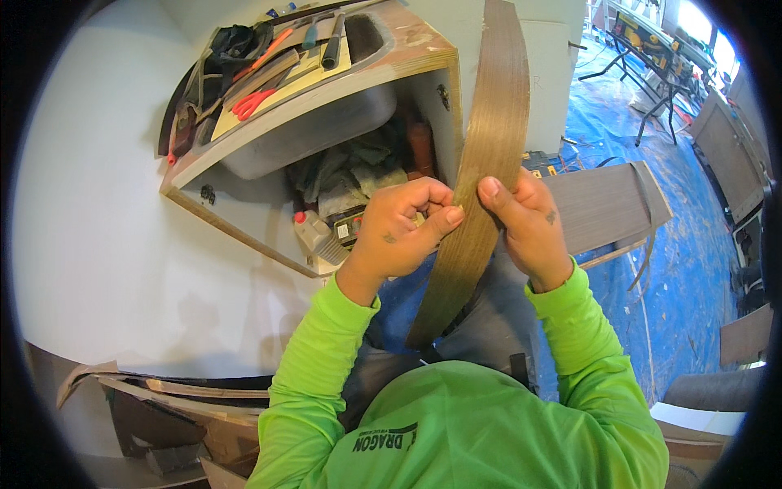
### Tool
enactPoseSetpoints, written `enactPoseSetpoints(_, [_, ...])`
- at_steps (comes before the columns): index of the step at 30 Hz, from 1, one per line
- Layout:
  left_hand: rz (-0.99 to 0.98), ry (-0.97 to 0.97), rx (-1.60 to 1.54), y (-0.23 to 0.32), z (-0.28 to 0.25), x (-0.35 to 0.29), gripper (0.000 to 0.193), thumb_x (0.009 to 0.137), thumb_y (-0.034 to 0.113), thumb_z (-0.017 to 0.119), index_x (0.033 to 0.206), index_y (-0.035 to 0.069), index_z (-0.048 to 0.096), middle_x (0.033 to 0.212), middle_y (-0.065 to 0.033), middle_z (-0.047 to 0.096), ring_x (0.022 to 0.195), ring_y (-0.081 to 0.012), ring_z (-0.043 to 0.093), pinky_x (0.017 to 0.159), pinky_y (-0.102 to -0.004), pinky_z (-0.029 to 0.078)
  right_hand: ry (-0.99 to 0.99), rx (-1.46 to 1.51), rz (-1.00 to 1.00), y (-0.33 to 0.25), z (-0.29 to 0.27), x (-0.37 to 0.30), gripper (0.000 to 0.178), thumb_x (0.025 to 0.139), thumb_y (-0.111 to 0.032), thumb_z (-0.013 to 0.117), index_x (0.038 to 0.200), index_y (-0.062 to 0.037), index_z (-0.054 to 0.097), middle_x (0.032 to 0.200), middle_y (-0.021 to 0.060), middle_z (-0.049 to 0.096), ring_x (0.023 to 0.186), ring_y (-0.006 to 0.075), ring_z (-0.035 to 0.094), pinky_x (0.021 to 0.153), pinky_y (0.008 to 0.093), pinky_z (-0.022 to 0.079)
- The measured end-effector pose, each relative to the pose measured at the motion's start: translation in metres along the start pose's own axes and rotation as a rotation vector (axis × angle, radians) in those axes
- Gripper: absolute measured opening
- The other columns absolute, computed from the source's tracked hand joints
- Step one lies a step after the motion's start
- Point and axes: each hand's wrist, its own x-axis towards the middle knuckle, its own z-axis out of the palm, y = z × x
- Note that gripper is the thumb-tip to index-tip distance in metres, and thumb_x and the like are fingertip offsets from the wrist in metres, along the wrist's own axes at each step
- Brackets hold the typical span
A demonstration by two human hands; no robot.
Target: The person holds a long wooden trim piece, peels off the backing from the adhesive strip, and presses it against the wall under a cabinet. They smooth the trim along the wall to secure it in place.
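Observation:
A long brown wood-grain veneer strip (491, 90) stands lengthwise before me, its lower end over my lap. My right hand (533, 228) grips its right edge, thumb on the face and fingers partly behind. At the opposite edge, my left hand (399, 228) is closed in a pinch, thumb and forefinger touching the strip. Whatever lies between those fingertips is too small to make out. Both forearms wear bright green sleeves.
An open cabinet (450, 73) at the left carries red-handled scissors (253, 103) and several tools on top; cloths and a jug (318, 235) sit inside. A brown panel (603, 208) lies at right over blue floor sheeting (692, 269). Scrap boards (163, 399) stand lower left.

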Motion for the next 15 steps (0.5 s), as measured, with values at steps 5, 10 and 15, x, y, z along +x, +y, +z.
enactPoseSetpoints(5, [0.078,0.153,0.085,-0.002,0.012,0.000,0.023,0.091,0.020,0.070,0.079,0.002,0.062,0.067,0.0027,0.056,0.062,-0.0048,0.047,0.056,-0.0228,0.040,0.017,-0.052,-0.038,-0.002,0.008,-0.002,0.029,0.100,-0.020,0.056,0.121,0.0006,0.057,0.110,0.0031,0.063,0.098,0.0086,0.056,0.086,0.0263,0.047])
enactPoseSetpoints(10, [-0.010,0.165,0.196,-0.009,0.014,0.005,0.034,0.096,0.030,0.065,0.075,0.003,0.061,0.064,0.0033,0.053,0.061,-0.0054,0.046,0.055,-0.0240,0.040,0.009,-0.074,-0.005,0.010,0.006,-0.006,0.031,0.100,-0.019,0.058,0.123,0.0011,0.056,0.110,0.0032,0.063,0.099,0.0096,0.057,0.087,0.0266,0.046])
enactPoseSetpoints(15, [-0.135,0.049,0.015,-0.012,0.006,0.005,0.032,0.095,0.032,0.065,0.080,0.004,0.063,0.069,0.0040,0.054,0.066,-0.0060,0.048,0.060,-0.0234,0.041,0.010,-0.150,-0.010,0.015,0.005,-0.008,0.030,0.100,-0.018,0.057,0.122,0.0016,0.056,0.109,0.0040,0.064,0.097,0.0102,0.058,0.087,0.0270,0.047])
